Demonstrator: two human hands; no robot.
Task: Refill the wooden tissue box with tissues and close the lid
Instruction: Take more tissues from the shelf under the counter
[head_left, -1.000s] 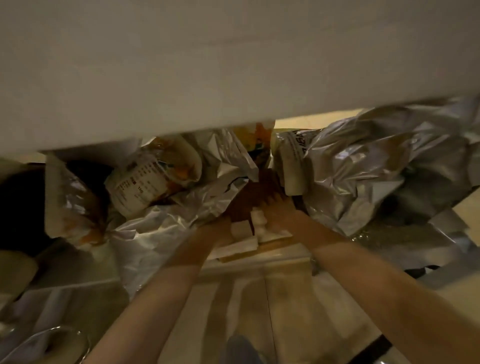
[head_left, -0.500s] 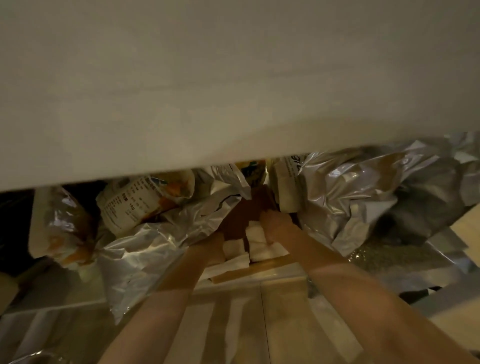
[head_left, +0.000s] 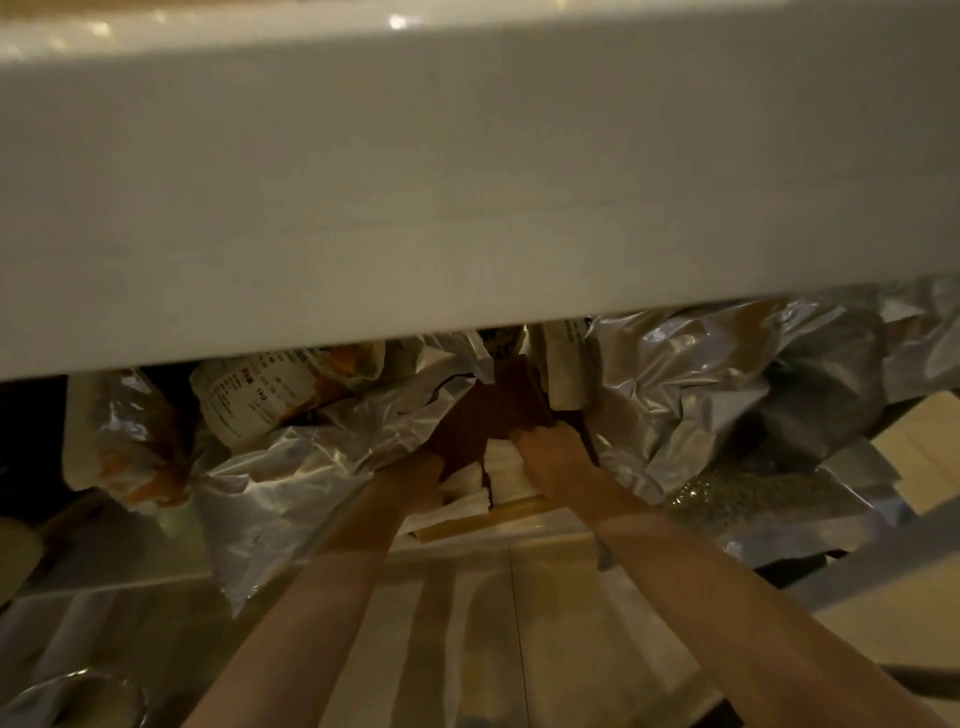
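Observation:
Under a thick white table edge, a dark brown wooden tissue box (head_left: 493, 410) sits wedged between foil bags. White tissues (head_left: 506, 475) show at its near opening, above a light wooden strip (head_left: 493, 517). My left hand (head_left: 413, 475) grips the box's lower left side, its fingers hidden behind the box. My right hand (head_left: 548, 449) holds the box's right edge just above the tissues. Whether the lid is open I cannot tell.
The white table edge (head_left: 467, 208) fills the upper half of the view. Crumpled silver foil bags (head_left: 727, 395) crowd the right, and a printed orange-and-white bag (head_left: 260, 400) with more foil (head_left: 291, 483) lies left. Pale floor tiles (head_left: 519, 623) lie below my arms.
The view has tilted so the table edge hides more of the scene. Both hands stay on the box, with more of its dark brown face showing between the bags.

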